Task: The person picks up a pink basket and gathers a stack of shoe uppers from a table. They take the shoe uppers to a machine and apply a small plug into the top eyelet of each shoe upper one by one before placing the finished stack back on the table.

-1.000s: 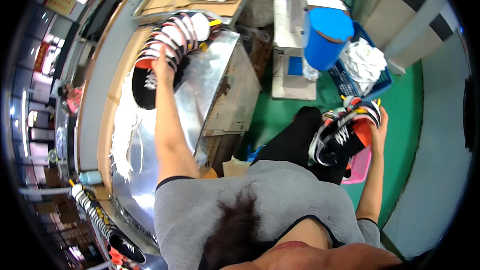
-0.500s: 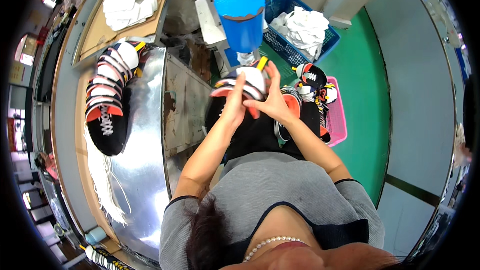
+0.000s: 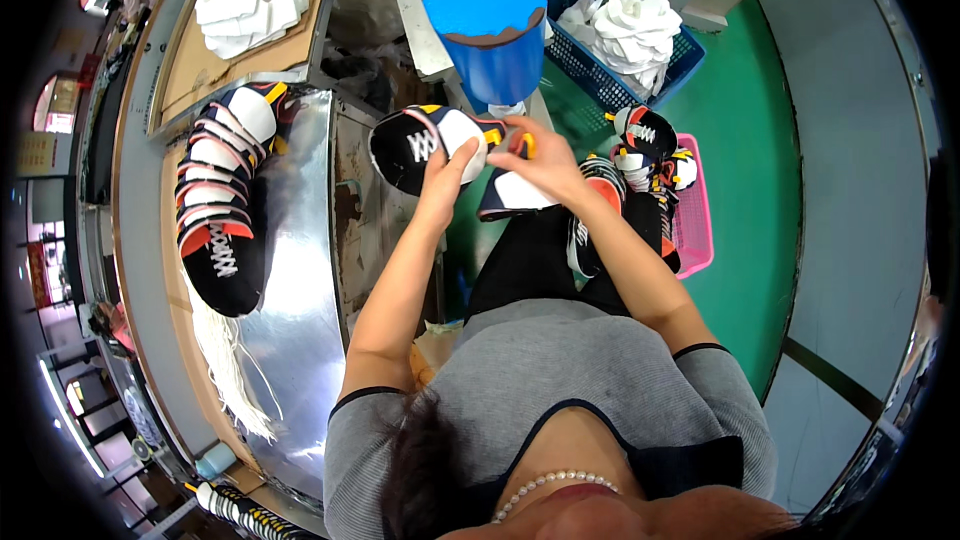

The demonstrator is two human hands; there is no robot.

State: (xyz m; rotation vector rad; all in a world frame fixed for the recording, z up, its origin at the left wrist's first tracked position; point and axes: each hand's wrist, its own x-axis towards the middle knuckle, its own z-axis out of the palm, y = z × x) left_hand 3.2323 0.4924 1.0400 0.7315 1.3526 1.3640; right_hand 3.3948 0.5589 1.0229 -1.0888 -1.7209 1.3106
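1. Shoe upper (image 3: 402,152), black with white lacing, is held up beyond the black trousers (image 3: 520,265), gripped by the left hand (image 3: 447,183); the right hand (image 3: 548,170) curls fingers at its heel, closure unclear.
2. Looks light, soft, bendy: heel and collar edges seem the surest hold.
3. Leftward, nested uppers (image 3: 215,155) line the metal bench (image 3: 300,340).

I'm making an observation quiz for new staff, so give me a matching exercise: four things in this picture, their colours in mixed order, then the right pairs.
Things:
1. Loose cord bundle on the bench
2. Basket standing nearer the person
3. Crate standing farther away
4. Toe end of the shoe upper held by the left hand

Colours:
A. Blue
B. Black with white lacing
C. Pink
D. White

Pairs: 1-D; 2-C; 3-A; 4-B
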